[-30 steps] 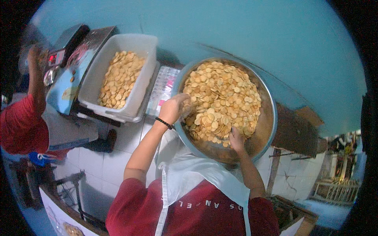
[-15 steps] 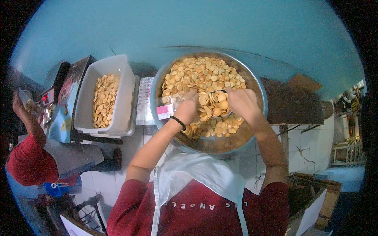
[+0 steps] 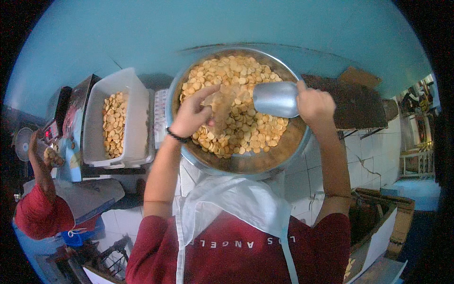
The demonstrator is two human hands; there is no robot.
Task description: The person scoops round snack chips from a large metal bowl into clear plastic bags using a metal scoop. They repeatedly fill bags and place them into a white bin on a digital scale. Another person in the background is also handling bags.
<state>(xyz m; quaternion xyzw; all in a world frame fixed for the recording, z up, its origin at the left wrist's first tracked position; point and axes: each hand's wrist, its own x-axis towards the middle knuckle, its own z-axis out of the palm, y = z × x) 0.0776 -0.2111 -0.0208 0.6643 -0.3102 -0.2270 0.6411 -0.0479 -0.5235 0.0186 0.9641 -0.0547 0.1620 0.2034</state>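
Note:
A wide metal basin (image 3: 243, 163) in front of me holds many round, flat, yellow-tan crackers (image 3: 236, 71). My right hand (image 3: 316, 105) is closed on the handle of a metal scoop (image 3: 275, 98). The scoop is over the right part of the heap, its rounded back showing. My left hand (image 3: 193, 112), with a dark beaded bracelet at the wrist, grips a clear plastic bag (image 3: 221, 111) between thumb and fingers. The bag is blurred, with tan contents showing through it, and hangs over the crackers.
Left of the basin stands a translucent plastic tub (image 3: 138, 123) partly filled with crackers. Beyond it are a scale with a red display (image 3: 51, 132) and a co-worker's hand (image 3: 34, 146) beside a bag of crackers. A dark bench (image 3: 347, 106) and a cardboard box (image 3: 402, 222) are on the right.
The scoop has come away from the bag to the right and turned over; crackers lay in it before. My left hand has shifted left with the bag.

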